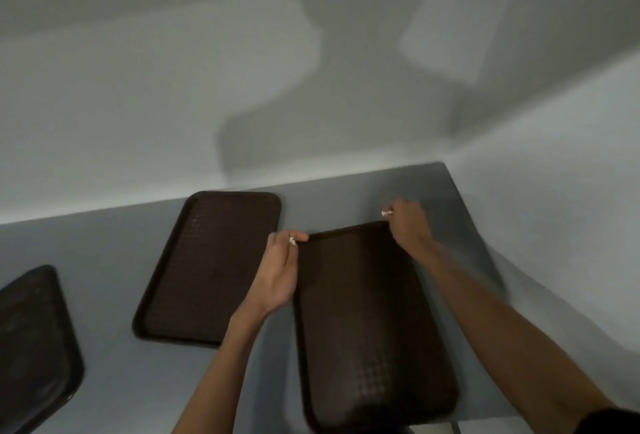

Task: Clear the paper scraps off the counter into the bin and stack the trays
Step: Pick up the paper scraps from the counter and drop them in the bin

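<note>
**Both hands grip the far edge of the right-hand tray**

The left hand (282, 267) pinches the far left corner of the dark brown, round-cornered plastic right-hand tray (370, 322), with a small white paper scrap (292, 240) caught between its fingers. The right hand (408, 222) is curled over the far right corner, and a second white scrap (387, 213) pokes out past its knuckles. This tray lies lengthwise away from the person, its near end at the front edge of the flat grey desk (114, 260); I cannot tell whether the far edge is lifted.

Just left of it, right beside the left hand, lies the matching brown middle tray (211, 267), flat on the desk with its long axis roughly parallel and leaning slightly. Stacking probably means carrying the held tray leftward onto it, and the left hand is the nearer one. A third brown left-hand tray (31, 347) sits well apart at the frame's edge. All three show a waffle-textured floor and a raised rim. No bin is in view
</note>
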